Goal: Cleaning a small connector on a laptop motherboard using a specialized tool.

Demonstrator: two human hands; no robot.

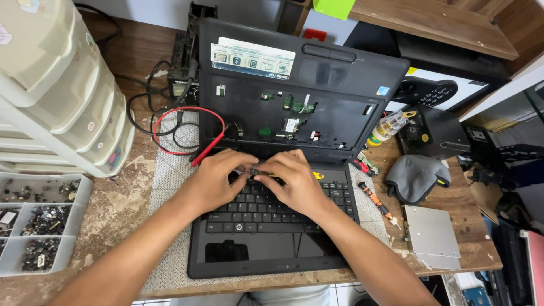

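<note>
**Two hands at the top edge of a loose laptop keyboard**

Two hands meet at the centre of the frame, over the upper row of a black keyboard (272, 212) that lies on a dark laptop (266, 249) below an opened laptop base (294, 85). The left hand (218, 178) has its fingers curled down onto the keyboard's top edge; the right hand (294, 181) does the same just beside it, and between their fingertips sits a small dark part I cannot make out. Whether either hand actually pinches it or only presses on it, I cannot tell.

To do this well, judging from the view, the fingertips should work low and evenly along that edge, without prying upward hard, since the exposed green boards (297, 107) sit close above.

Room is tight. A red test lead (187, 127) loops just left of the left hand, and a small orange-handled screwdriver (377, 204) lies just right of the keyboard. A grey cloth (416, 178) and a silver drive tray (430, 232) fill the right side, near the table edge (476, 263). At far left stand pale plastic drawers (62, 85) and a parts tray (34, 226). The freest space is the grey mat (167, 238) at lower left.
</note>
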